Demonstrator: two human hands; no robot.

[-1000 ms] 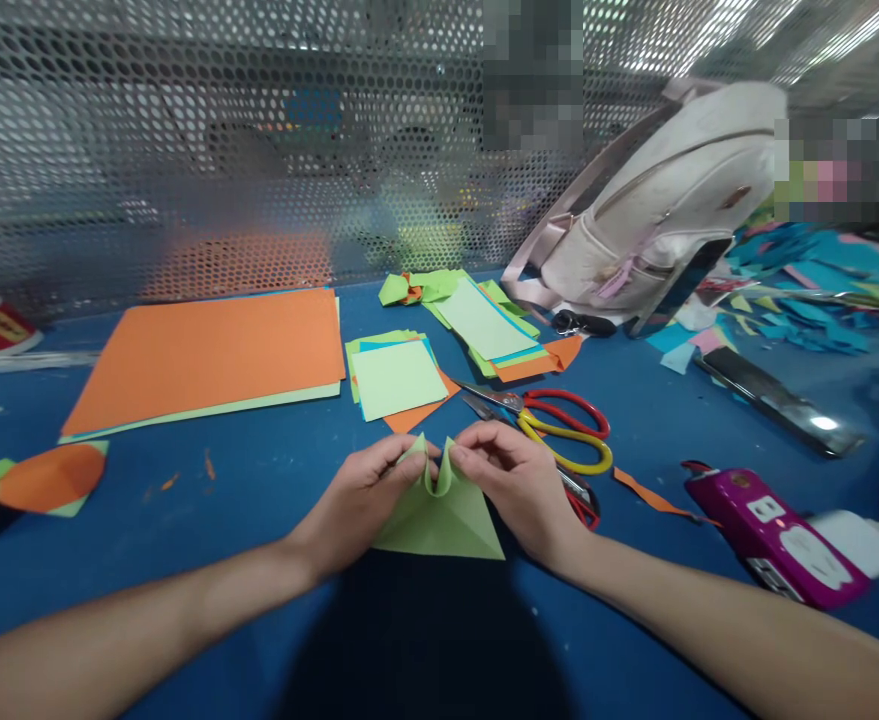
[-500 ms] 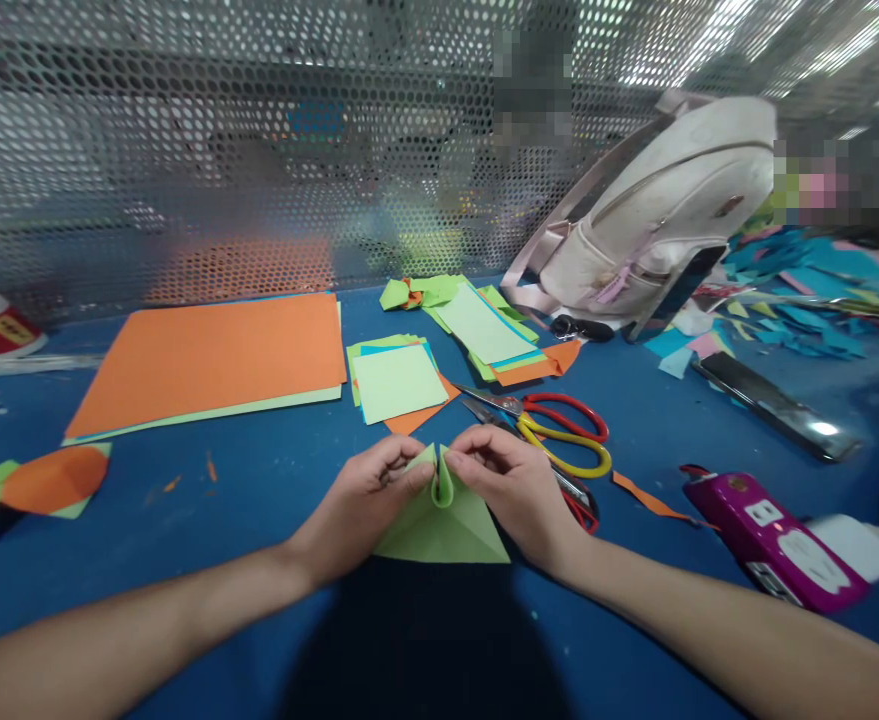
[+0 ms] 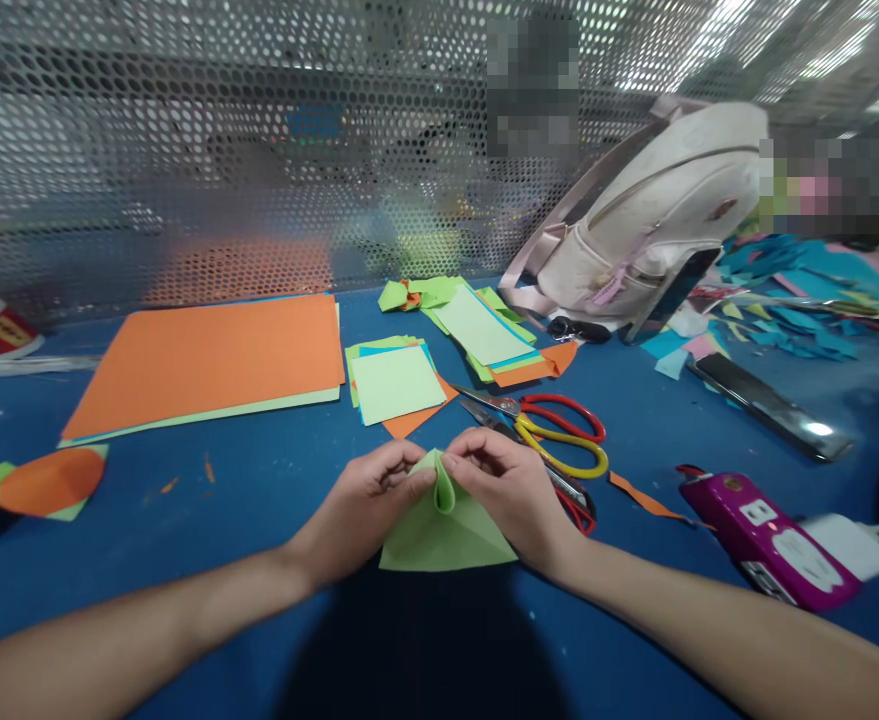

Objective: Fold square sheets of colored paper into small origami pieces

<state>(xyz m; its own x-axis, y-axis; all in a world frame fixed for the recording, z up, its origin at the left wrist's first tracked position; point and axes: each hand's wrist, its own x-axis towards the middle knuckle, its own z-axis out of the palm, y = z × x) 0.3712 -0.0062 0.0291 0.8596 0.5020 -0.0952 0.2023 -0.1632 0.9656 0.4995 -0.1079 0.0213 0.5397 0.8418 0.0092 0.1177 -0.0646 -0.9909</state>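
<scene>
A light green sheet of paper (image 3: 446,540) is held upright between my two hands, its lower edge spread wide near the table. My left hand (image 3: 368,500) pinches its upper left part between thumb and fingers. With thumb and fingertips, my right hand (image 3: 510,490) grips the upper right part. Between the thumbs the paper bends into a narrow loop, its top edges drawn together. Fingers behind the sheet are partly hidden. Just beyond my right hand lie scissors with red and yellow handles (image 3: 563,445), with another red-handled pair partly under them.
An orange sheet stack (image 3: 221,355) lies at the left, square papers (image 3: 398,383) ahead. Strips (image 3: 484,325) lie behind them. A pale backpack (image 3: 649,220) leans on the perforated metal screen (image 3: 259,150). At the right are a black phone-like object (image 3: 769,405) and a purple device (image 3: 773,540).
The two upper edges of the green paper have come together, narrowing the gap into a closed loop. My hands have moved slightly closer and lower in view.
</scene>
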